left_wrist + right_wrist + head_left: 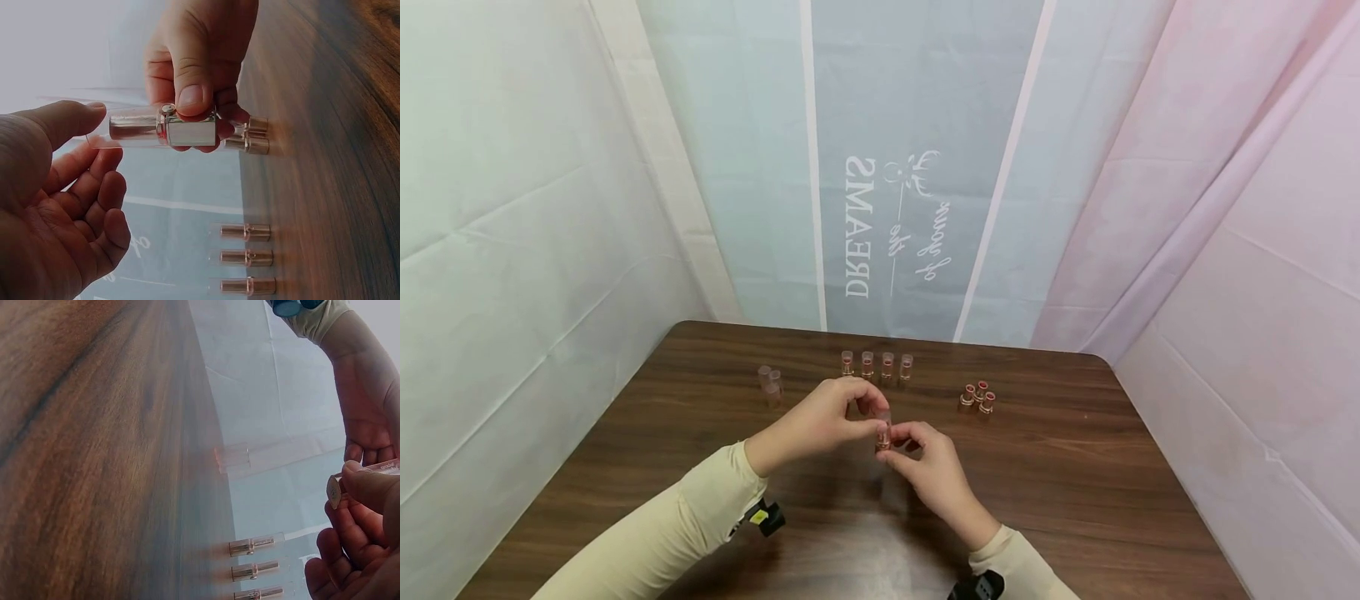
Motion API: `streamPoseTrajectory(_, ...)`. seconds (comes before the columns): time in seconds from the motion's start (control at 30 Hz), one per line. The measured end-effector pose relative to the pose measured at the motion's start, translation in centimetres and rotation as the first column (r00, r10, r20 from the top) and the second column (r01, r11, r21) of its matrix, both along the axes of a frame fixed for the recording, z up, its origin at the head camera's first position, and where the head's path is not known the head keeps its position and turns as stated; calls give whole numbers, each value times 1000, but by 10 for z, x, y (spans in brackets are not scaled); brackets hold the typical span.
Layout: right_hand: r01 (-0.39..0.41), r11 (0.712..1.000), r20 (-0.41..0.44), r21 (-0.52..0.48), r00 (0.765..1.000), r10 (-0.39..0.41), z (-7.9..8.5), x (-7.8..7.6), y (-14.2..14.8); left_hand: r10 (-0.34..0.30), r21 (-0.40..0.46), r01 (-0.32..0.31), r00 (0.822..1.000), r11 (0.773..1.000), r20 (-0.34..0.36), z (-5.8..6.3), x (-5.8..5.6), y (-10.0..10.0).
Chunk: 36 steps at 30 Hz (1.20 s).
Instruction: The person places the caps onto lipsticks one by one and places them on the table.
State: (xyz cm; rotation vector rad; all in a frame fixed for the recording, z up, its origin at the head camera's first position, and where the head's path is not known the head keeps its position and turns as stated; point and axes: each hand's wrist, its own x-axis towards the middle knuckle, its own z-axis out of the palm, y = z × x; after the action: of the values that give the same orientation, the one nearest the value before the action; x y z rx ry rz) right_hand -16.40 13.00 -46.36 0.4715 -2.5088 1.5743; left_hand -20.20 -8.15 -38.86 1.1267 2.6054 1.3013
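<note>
A lipstick tube (883, 433) with a shiny rose-gold base and a clear cap is held upright above the table between both hands. My left hand (831, 418) pinches the clear cap (98, 132) at its top end between thumb and fingers. Lower down, my right hand (931, 471) grips the metallic base (192, 131) with thumb and fingers. Through the clear cap the inner metal tube shows, and the cap reaches down to the base. In the right wrist view, the base's underside (334, 492) faces the camera.
Several capped lipstick tubes (867, 364) stand in a row near the table's back edge. Three clear caps (772, 393) are grouped at the left. On the right, three uncapped lipstick tubes (987, 403) stand close together. Curtains surround the wooden table (1060, 483).
</note>
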Motion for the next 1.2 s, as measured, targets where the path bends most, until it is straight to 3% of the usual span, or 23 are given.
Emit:
streamPoseTrajectory(0.2, -2, 1000, -31, 15, 1000, 3, -2, 1, 0, -17, -6, 17, 999, 1000, -37, -3, -2, 2)
streamPoseTrajectory(0.43, -21, 999, -58, 36, 998, 23, 2, 1, 3, -19, 15, 20, 999, 1000, -34, -6, 0, 4)
streamPoseTrajectory(0.6, -44, 998, -63, 35, 997, 46, 3, 0, 4, -7, 26, 10, 997, 1000, -81, -9, 4, -1)
streamPoseTrajectory(0.77, -80, 995, -39, 59, 996, 82, 1, -1, 2, 28, 12, -26, 987, 1000, -157, -18, 11, -17)
streamPoseTrajectory(0.93, -69, 996, -28, 55, 997, 71, 4, -2, 3, 107, 25, -105, 986, 994, -131, -25, 13, -37)
streamPoseTrajectory(1.2, -38, 998, 1, 58, 999, 38, 5, -1, 6, 188, 47, -184, 975, 982, -122, -19, 19, -67)
